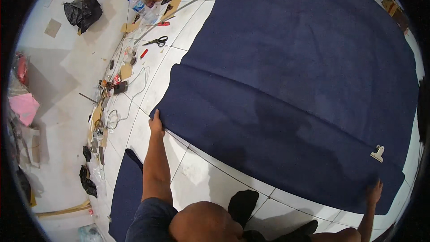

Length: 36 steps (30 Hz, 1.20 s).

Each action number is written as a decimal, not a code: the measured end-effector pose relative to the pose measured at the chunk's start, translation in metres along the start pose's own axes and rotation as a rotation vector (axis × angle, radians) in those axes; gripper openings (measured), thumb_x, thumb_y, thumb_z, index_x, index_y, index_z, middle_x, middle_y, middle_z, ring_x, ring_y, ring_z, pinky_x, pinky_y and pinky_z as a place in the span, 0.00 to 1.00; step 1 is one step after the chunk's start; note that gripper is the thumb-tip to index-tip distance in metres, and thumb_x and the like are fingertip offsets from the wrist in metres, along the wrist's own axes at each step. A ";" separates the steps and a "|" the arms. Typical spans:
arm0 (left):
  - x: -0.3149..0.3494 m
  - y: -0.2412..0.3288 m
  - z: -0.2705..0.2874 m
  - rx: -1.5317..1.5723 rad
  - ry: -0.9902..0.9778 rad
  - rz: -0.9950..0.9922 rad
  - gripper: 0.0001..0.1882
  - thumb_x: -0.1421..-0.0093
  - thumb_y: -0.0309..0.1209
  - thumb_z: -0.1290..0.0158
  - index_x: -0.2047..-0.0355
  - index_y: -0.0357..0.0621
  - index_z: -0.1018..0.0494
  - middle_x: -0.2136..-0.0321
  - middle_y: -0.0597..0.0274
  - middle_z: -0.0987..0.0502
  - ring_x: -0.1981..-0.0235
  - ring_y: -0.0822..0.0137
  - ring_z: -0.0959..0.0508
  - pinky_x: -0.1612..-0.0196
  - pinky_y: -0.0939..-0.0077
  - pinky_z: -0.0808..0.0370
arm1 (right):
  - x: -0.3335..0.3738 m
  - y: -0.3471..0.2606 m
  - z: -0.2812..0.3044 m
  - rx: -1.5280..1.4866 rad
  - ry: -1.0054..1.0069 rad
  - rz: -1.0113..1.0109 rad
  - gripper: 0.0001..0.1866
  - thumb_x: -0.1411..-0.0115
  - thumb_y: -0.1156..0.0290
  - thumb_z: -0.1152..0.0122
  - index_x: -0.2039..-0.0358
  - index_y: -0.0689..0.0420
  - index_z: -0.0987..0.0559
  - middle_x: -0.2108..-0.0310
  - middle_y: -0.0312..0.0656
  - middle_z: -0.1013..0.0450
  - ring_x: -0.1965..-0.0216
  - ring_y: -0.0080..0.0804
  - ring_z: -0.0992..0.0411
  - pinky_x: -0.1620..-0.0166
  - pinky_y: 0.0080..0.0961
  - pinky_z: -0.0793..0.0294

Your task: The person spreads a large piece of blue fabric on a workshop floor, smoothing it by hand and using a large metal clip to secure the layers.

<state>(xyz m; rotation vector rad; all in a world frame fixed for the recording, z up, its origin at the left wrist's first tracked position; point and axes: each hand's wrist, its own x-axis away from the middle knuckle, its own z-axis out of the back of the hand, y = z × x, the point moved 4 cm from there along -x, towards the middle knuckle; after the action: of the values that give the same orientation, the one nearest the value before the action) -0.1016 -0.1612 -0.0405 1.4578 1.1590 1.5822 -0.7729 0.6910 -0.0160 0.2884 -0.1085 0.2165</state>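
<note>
A large sheet of dark navy fabric [295, 62] lies spread over the white tiled floor. A fold line runs across it, with the near part laid as a wide flap. My left hand [156, 123] grips the flap's near left corner, thumb on top and the other fingers mostly hidden. At the near right edge, my right hand [374, 192] holds the same fabric; its fingertips are blurred and partly hidden. A metal bulldog clip [378, 153] rests on the fabric just beyond my right hand.
Another navy fabric piece [126, 192] lies left of my left forearm. Black-handled scissors [157, 41], a small red object [144, 54], a plastic bottle [136, 5] and a cable [142, 85] lie at the left. A black plastic bag [83, 11] is farther left. My dark-covered foot [243, 206] is near the fabric's edge.
</note>
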 end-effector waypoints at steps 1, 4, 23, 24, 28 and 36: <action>0.006 0.000 -0.010 -0.143 0.108 -0.001 0.32 0.42 0.41 0.45 0.46 0.30 0.42 0.57 0.45 0.28 0.63 0.56 0.24 0.64 0.64 0.24 | -0.013 -0.033 0.025 0.031 -0.015 0.145 0.39 0.49 0.68 0.39 0.38 0.55 0.45 0.41 0.54 0.43 0.42 0.53 0.41 0.42 0.46 0.39; -0.002 0.017 0.002 -0.321 0.137 -0.001 0.33 0.43 0.45 0.45 0.47 0.35 0.41 0.59 0.47 0.29 0.67 0.59 0.25 0.71 0.67 0.25 | -0.033 -0.148 0.098 -0.007 0.047 0.386 0.31 0.46 0.70 0.46 0.41 0.56 0.39 0.44 0.51 0.40 0.42 0.53 0.42 0.40 0.45 0.44; -0.037 -0.015 0.097 -0.957 0.273 -0.331 0.26 0.43 0.49 0.45 0.72 0.33 0.32 0.73 0.52 0.27 0.71 0.62 0.29 0.65 0.67 0.29 | -0.049 -0.174 0.067 -0.381 -0.048 0.617 0.18 0.46 0.62 0.48 0.60 0.60 0.25 0.54 0.50 0.32 0.47 0.48 0.38 0.44 0.43 0.39; -0.044 -0.015 0.090 -0.950 0.263 -0.337 0.26 0.43 0.49 0.45 0.72 0.33 0.32 0.73 0.52 0.27 0.71 0.62 0.29 0.65 0.67 0.29 | -0.045 -0.171 0.066 -0.346 -0.072 0.546 0.18 0.46 0.61 0.47 0.58 0.59 0.26 0.53 0.50 0.33 0.47 0.48 0.38 0.44 0.43 0.39; -0.037 -0.016 0.063 -0.828 0.432 -0.422 0.36 0.44 0.54 0.49 0.56 0.26 0.36 0.62 0.44 0.26 0.63 0.53 0.25 0.58 0.65 0.29 | -0.001 -0.167 0.105 -0.462 0.131 0.513 0.20 0.47 0.64 0.43 0.56 0.60 0.29 0.55 0.52 0.33 0.51 0.50 0.35 0.48 0.40 0.36; 0.101 -0.131 0.022 -0.463 -0.458 0.116 0.30 0.45 0.53 0.47 0.52 0.41 0.32 0.65 0.51 0.26 0.69 0.60 0.25 0.66 0.65 0.24 | 0.176 0.044 -0.018 -0.548 0.392 -0.762 0.25 0.46 0.57 0.40 0.59 0.63 0.35 0.67 0.56 0.31 0.66 0.57 0.32 0.61 0.45 0.31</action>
<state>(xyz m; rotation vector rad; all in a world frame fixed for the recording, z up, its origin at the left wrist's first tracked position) -0.1051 -0.0172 -0.1241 1.4761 0.4196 1.3692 -0.6111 0.7723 0.0025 -0.2714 0.3288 -0.5124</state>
